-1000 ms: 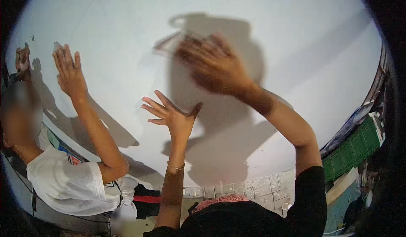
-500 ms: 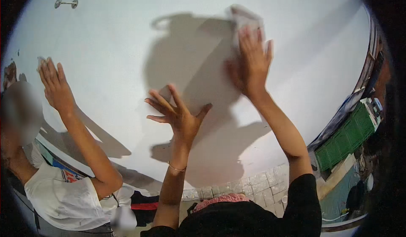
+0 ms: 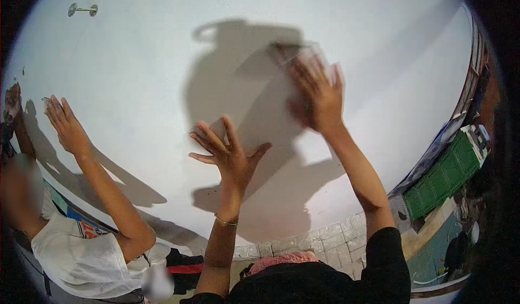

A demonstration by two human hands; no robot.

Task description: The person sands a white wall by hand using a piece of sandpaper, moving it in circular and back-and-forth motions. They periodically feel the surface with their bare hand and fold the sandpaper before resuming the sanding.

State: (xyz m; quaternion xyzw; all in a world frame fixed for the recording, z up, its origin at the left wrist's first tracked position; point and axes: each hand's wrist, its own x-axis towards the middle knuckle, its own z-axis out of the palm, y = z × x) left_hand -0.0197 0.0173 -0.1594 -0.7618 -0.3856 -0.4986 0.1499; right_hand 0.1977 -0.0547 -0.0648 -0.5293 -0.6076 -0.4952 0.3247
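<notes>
While blur smears right hand (image 3: pixel 325 101) and pale item (image 3: pixel 310 49), grip unclear, left hand (image 3: pixel 230 160) spread, white wall (image 3: pixel 401 98) behind

Blur smeared the right hand (image 3: pixel 325 101) and the thin flat piece (image 3: pixel 310 49) at its fingers, which partly hid it — whether gripped or merely pressed could not be told. The object (image 3: pixel 46 99) at the tips of the co-worker's hand (image 3: pixel 70 130) was too small to identify, and the left edge cut off that person's head (image 3: pixel 21 193) — itself blurred over.
</notes>
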